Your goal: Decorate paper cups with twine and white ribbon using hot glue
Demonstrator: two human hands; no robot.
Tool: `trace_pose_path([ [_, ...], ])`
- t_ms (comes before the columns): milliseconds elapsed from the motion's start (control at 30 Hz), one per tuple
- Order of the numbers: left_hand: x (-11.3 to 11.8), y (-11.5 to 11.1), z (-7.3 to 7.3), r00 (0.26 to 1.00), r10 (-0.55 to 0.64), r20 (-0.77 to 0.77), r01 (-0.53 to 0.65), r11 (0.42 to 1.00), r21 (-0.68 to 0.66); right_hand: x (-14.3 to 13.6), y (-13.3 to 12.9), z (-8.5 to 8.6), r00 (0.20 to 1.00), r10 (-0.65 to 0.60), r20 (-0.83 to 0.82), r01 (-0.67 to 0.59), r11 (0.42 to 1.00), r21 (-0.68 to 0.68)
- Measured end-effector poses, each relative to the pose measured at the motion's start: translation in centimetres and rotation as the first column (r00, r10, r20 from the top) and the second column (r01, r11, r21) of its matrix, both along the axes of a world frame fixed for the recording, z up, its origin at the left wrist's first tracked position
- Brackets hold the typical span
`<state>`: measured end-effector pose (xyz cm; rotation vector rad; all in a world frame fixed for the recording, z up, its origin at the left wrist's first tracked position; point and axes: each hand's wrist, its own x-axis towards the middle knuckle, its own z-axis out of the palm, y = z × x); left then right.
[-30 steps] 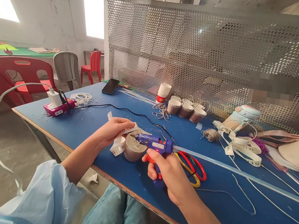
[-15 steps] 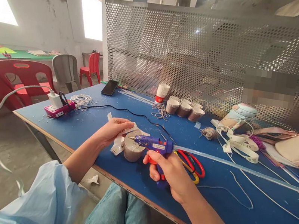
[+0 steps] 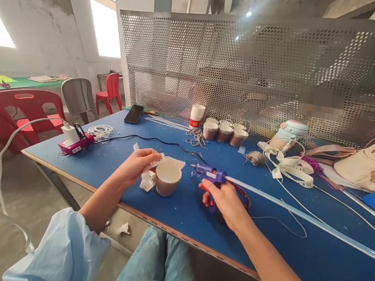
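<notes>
A white printed ribbon is pinched in the fingers of my left hand, its folded ends hanging beside a cup. That twine-wrapped cup stands upright on the blue table, white inside. To the right of it, my right hand grips a purple glue gun by the handle, nozzle pointing left and apart from the cup. A long clear glue stick runs out of the gun's back to the right. Scissors with red handles lie partly hidden behind my right hand.
Small wrapped baskets, stacked paper cups and a twine ball stand along the back. A phone lies at back left, a pink power strip at the left edge. More ribbon and a bag are at right.
The glue gun has moved right, from over the cup to beside it, in my right hand. My left hand keeps the ribbon by the cup. The view has shifted slightly.
</notes>
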<state>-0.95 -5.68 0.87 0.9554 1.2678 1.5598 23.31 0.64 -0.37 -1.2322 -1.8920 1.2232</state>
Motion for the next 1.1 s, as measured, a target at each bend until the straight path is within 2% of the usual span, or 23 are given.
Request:
trace_pose_path([
  [100,-0.3,-0.6,-0.1,0.999,0.019,-0.038,-0.019,1.000,-0.001,-0.7,0.2,-0.4,0.983,0.008,0.185,-0.025,0.996,0.089],
  [267,-0.5,-1.3,-0.3,0.996,0.048,-0.071,-0.048,0.999,-0.004,-1.7,0.3,0.4,0.953,-0.084,0.291,-0.006,0.955,0.297],
  [367,-0.4,-1.5,-0.4,0.996,0.054,-0.065,-0.053,0.999,0.010,-1.7,0.4,1.0,0.940,-0.072,0.333,-0.047,0.941,0.336],
  [467,-0.3,-1.7,-0.5,0.997,0.060,-0.055,-0.059,0.998,0.021,-0.6,0.4,0.8,0.931,-0.081,0.357,-0.048,0.940,0.338],
  [567,-0.4,-1.8,-0.6,0.997,0.064,-0.042,-0.063,0.998,0.023,1.5,-0.5,-0.2,0.937,-0.116,0.329,-0.015,0.929,0.370],
  [667,-0.5,-1.7,-0.8,0.997,0.066,-0.027,-0.065,0.998,0.020,3.6,-2.7,-0.7,0.945,-0.181,0.273,0.018,0.861,0.508],
  [733,-0.5,-1.7,-0.9,0.998,0.067,-0.018,-0.067,0.998,0.019,4.0,-4.5,-0.1,0.961,-0.113,0.253,-0.057,0.813,0.579],
  [800,-0.5,-1.7,-1.0,0.998,0.068,-0.012,-0.068,0.998,0.018,3.2,-5.9,1.3,0.967,0.001,0.254,-0.162,0.770,0.618],
  [867,-0.4,-1.7,-1.0,0.998,0.067,-0.012,-0.067,0.998,0.017,1.2,-6.3,2.9,0.964,0.080,0.254,-0.238,0.687,0.687],
  [933,-0.4,-1.7,-1.0,0.998,0.067,-0.015,-0.067,0.998,0.018,-1.4,-5.3,4.4,0.961,0.122,0.247,-0.270,0.605,0.749],
  [967,-0.4,-1.7,-1.0,0.998,0.067,-0.018,-0.067,0.998,0.020,-2.8,-4.5,5.0,0.954,0.140,0.267,-0.297,0.588,0.752],
  [1033,-0.4,-1.8,-1.0,0.997,0.072,-0.020,-0.072,0.997,0.028,-5.1,-2.5,5.8,0.939,0.140,0.314,-0.333,0.596,0.731],
  [1100,-0.5,-1.7,-1.0,0.997,0.080,-0.020,-0.079,0.996,0.036,-6.7,-0.6,6.2,0.905,0.182,0.383,-0.404,0.647,0.647],
])
